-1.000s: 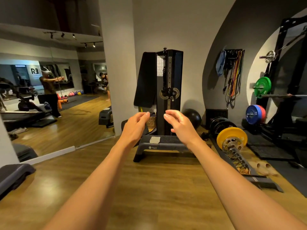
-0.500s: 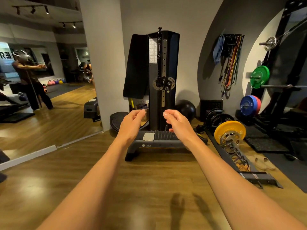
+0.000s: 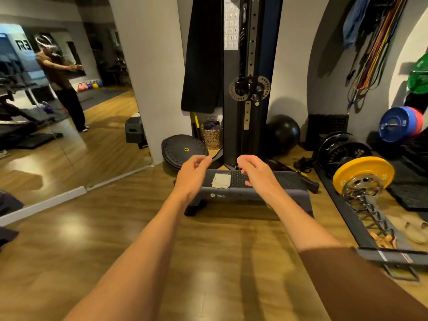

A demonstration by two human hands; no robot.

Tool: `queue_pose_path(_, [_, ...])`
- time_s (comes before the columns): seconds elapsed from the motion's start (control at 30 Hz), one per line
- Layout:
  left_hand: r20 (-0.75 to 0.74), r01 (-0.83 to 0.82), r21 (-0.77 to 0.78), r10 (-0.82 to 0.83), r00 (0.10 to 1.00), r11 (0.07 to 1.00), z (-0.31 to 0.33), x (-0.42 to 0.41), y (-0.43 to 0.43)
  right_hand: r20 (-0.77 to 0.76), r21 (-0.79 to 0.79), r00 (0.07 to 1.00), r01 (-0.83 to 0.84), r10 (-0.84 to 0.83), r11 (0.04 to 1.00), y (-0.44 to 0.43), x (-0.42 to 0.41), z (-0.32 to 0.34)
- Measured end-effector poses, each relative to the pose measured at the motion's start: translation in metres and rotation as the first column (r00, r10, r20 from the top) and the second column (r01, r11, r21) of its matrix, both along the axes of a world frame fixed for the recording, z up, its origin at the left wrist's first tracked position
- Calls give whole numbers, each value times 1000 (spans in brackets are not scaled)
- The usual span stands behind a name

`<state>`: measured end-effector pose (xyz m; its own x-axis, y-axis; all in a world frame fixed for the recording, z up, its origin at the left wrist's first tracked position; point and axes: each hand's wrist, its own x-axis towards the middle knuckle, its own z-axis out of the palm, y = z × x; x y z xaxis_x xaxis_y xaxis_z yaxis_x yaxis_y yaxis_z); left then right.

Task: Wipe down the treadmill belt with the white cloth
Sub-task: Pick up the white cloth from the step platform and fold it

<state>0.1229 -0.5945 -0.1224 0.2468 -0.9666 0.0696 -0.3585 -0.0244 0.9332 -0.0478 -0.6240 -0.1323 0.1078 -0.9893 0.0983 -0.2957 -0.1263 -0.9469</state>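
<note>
A folded white cloth (image 3: 221, 180) lies on top of a dark grey step platform (image 3: 252, 193) on the wooden floor ahead. Both my arms reach out toward it. My left hand (image 3: 193, 176) hovers just left of the cloth, fingers loosely curled and holding nothing. My right hand (image 3: 254, 173) hovers just right of the cloth, also loosely curled and holding nothing. Neither hand touches the cloth. A treadmill (image 3: 16, 126) shows only as a reflection in the wall mirror at the far left.
A tall black cable machine (image 3: 245, 77) stands behind the step. A balance disc (image 3: 183, 149), wicker basket (image 3: 212, 135) and black ball (image 3: 283, 132) sit at its base. Weight plates (image 3: 362, 172) and a rack lie on the right. A mirror (image 3: 58, 100) covers the left wall.
I have come closer to the step and the view has tipped down. The cloth now looks larger and lies right between my two hands, which kept their spacing.
</note>
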Motion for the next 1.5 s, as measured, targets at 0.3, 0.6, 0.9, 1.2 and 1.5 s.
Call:
queue_pose_path(0.3, [-106,30,130,-16,994,991,-72,43,-214,-19,108,996,85,-83,991,-195,41,-65])
queue_pose_path(0.6, [-126,30,238,1,992,971,-123,72,-404,11,214,986,159,-165,964,-375,60,-118])
queue_pose_path(0.9, [-74,-54,388,90,993,920,-196,83,-577,11,355,991,121,-133,927,-558,69,-187])
queue_pose_path(1.2, [-68,-60,518,111,992,853,-297,102,-713,-19,533,984,160,-177,831,-687,100,-277])
queue_pose_path(1.5, [-74,18,637,38,997,770,-442,115,-809,-138,658,950,298,-279,692,-773,121,-415])
